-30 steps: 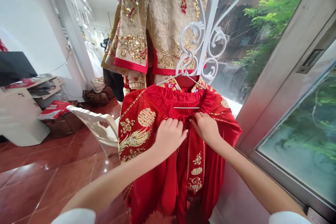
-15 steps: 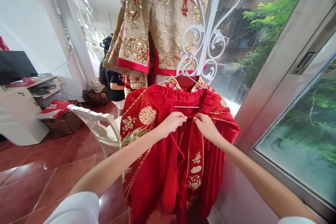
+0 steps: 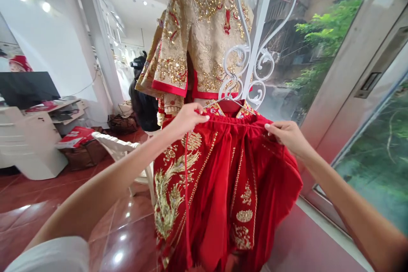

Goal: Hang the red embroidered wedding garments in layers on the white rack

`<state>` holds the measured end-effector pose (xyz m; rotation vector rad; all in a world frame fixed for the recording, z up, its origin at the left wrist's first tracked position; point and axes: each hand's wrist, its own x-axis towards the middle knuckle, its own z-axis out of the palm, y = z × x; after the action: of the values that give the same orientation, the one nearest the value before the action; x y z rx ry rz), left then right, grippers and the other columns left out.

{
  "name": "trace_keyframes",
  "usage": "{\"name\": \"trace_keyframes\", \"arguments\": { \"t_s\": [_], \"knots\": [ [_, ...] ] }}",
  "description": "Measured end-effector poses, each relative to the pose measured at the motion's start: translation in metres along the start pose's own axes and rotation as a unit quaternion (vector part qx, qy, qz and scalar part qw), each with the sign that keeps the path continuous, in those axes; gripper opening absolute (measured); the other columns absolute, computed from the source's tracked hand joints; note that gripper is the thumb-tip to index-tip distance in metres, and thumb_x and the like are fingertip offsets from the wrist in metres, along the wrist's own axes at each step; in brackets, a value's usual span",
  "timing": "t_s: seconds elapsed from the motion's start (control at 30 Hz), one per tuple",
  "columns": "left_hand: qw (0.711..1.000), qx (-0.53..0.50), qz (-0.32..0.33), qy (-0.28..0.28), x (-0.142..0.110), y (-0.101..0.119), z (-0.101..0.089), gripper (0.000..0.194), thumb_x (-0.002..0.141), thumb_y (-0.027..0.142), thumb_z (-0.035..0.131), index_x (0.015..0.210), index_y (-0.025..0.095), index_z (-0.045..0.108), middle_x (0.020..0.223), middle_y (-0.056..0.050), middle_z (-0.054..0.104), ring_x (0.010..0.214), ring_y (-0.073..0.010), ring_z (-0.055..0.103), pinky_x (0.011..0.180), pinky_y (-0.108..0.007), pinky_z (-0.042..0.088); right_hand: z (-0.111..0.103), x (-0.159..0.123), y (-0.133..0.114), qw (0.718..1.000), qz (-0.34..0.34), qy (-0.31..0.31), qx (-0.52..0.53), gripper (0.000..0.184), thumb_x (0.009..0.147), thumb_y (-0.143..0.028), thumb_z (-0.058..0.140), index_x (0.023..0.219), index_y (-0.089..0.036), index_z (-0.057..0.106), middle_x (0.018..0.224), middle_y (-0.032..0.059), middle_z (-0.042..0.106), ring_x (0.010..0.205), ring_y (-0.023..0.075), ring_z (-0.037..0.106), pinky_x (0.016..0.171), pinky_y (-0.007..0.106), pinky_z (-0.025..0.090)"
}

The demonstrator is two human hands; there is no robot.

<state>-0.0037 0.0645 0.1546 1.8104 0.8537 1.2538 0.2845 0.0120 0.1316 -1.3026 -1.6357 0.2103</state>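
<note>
The red embroidered skirt [image 3: 210, 187] is hanging in front of the white scroll stand [image 3: 255, 38], below the wire hanger [image 3: 239, 103], with its gathered waist lying just in front of a red garment's patterned collar [image 3: 247, 109]. At the left end of the waist, the left hand [image 3: 188, 120] is closing its thumb and fingers in a pinch on the thin red cord [image 3: 187, 195], one length of which is dangling down over the gold embroidery. Well apart from it, at the other end, the right hand [image 3: 288, 136] is likewise pinching the cord, its fingers curling in against the thumb. Between the two hands the cord is running nearly straight along the waist. Behind and above, a gold sequined jacket [image 3: 207, 46] is hanging beside the window [image 3: 344, 46]. To the left, a white chair [image 3: 111, 146] is standing near a desk [image 3: 28, 148] carrying a black monitor [image 3: 28, 89], and another person [image 3: 142, 102] is showing partly behind the jacket's sleeve.
</note>
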Motion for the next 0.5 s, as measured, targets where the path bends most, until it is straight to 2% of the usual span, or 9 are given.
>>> {"name": "trace_keyframes", "arguments": {
  "t_s": [0.1, 0.17, 0.23, 0.3, 0.33, 0.4, 0.43, 0.5],
  "knots": [
    [1.000, 0.002, 0.010, -0.029, -0.009, -0.016, -0.004, 0.018, 0.070, 0.022, 0.063, 0.067, 0.019, 0.045, 0.045, 0.008, 0.034, 0.037, -0.0027, 0.020, 0.041, -0.023, 0.010, 0.013, 0.001, 0.015, 0.997, -0.046, 0.021, -0.066, 0.041, 0.076, -0.050, 0.051, 0.054, -0.016, 0.054, 0.049, 0.0000, 0.047, 0.048, 0.0109, 0.039, 0.050, 0.025, 0.029],
    [0.997, 0.002, 0.013, -0.081, -0.015, -0.017, -0.006, 0.010, 0.070, 0.025, 0.061, 0.073, 0.020, 0.053, 0.047, 0.006, 0.038, 0.037, -0.0038, 0.021, 0.040, -0.024, 0.012, 0.019, -0.003, 0.011, 0.996, -0.057, 0.013, -0.074, 0.033, 0.076, -0.047, 0.051, 0.063, -0.016, 0.057, 0.054, 0.0007, 0.052, 0.052, 0.0120, 0.042, 0.052, 0.025, 0.031],
    [0.989, 0.034, 0.011, -0.144, -0.018, -0.014, -0.012, 0.008, 0.070, 0.026, 0.059, 0.075, 0.019, 0.061, 0.045, 0.005, 0.039, 0.038, -0.0053, 0.023, 0.040, -0.024, 0.015, 0.022, -0.006, 0.005, 0.999, -0.020, -0.027, -0.034, 0.030, 0.075, -0.044, 0.052, 0.068, -0.016, 0.058, 0.054, -0.0004, 0.049, 0.049, 0.0105, 0.039, 0.048, 0.024, 0.029],
    [0.979, 0.114, 0.027, -0.166, -0.018, -0.011, -0.016, 0.013, 0.069, 0.023, 0.054, 0.070, 0.017, 0.066, 0.043, 0.004, 0.039, 0.038, -0.0068, 0.025, 0.042, -0.025, 0.020, 0.021, -0.006, 0.001, 0.994, 0.081, -0.062, 0.043, 0.029, 0.077, -0.042, 0.050, 0.064, -0.016, 0.055, 0.045, -0.0043, 0.036, 0.041, 0.0076, 0.027, 0.042, 0.023, 0.022],
    [0.972, 0.174, 0.051, -0.148, -0.017, -0.010, -0.017, 0.016, 0.069, 0.022, 0.052, 0.068, 0.017, 0.067, 0.043, 0.003, 0.040, 0.039, -0.0076, 0.028, 0.043, -0.025, 0.022, 0.020, -0.004, 0.001, 0.983, 0.143, -0.076, 0.084, 0.029, 0.078, -0.040, 0.048, 0.062, -0.016, 0.053, 0.042, -0.0065, 0.028, 0.038, 0.0063, 0.020, 0.039, 0.022, 0.018],
    [0.942, 0.308, 0.121, -0.060, -0.013, -0.010, -0.013, 0.017, 0.069, 0.021, 0.052, 0.069, 0.016, 0.069, 0.048, 0.001, 0.048, 0.044, -0.0094, 0.035, 0.048, -0.026, 0.029, 0.016, 0.002, 0.003, 0.953, 0.247, -0.114, 0.131, 0.026, 0.078, -0.034, 0.048, 0.059, -0.016, 0.052, 0.040, -0.0094, 0.019, 0.037, 0.0045, 0.012, 0.037, 0.021, 0.011],
    [0.917, 0.368, 0.155, -0.008, -0.011, -0.011, -0.008, 0.017, 0.070, 0.022, 0.054, 0.072, 0.016, 0.070, 0.054, -0.001, 0.054, 0.048, -0.0108, 0.040, 0.052, -0.027, 0.032, 0.012, 0.005, 0.004, 0.942, 0.273, -0.147, 0.130, 0.025, 0.077, -0.031, 0.049, 0.058, -0.015, 0.053, 0.039, -0.0096, 0.019, 0.037, 0.0038, 0.011, 0.036, 0.021, 0.010],
    [0.871, 0.440, 0.199, 0.086, -0.005, -0.012, 0.008, 0.018, 0.074, 0.025, 0.055, 0.077, 0.016, 0.069, 0.068, -0.005, 0.060, 0.058, -0.0141, 0.049, 0.059, -0.028, 0.036, 0.005, 0.013, 0.003, 0.928, 0.262, -0.248, 0.098, 0.024, 0.074, -0.030, 0.055, 0.060, -0.012, 0.059, 0.039, -0.0088, 0.023, 0.036, 0.0030, 0.014, 0.035, 0.020, 0.009]
  ]
}}
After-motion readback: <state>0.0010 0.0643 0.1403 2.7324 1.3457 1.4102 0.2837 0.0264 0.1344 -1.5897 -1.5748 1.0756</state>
